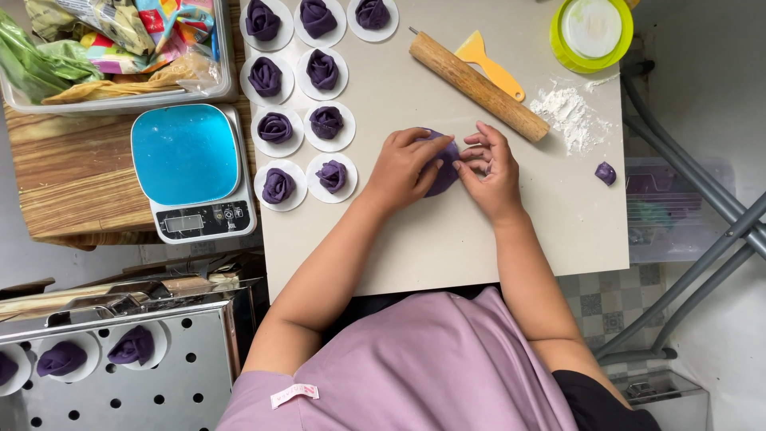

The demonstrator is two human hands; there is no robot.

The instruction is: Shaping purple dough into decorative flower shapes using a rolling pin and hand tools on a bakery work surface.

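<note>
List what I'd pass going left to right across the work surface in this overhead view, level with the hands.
Blue-topped kitchen scale → purple rose-shaped dough pieces on white rounds → left hand → flat purple dough piece under both hands → right hand → small purple dough lump.

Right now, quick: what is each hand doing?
Left hand: fingers curled onto the purple dough piece, pressing it on the board.
Right hand: fingertips pinching the same dough's edge.

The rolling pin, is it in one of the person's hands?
No, the rolling pin lies on the board beyond both hands, which press purple dough.
</note>
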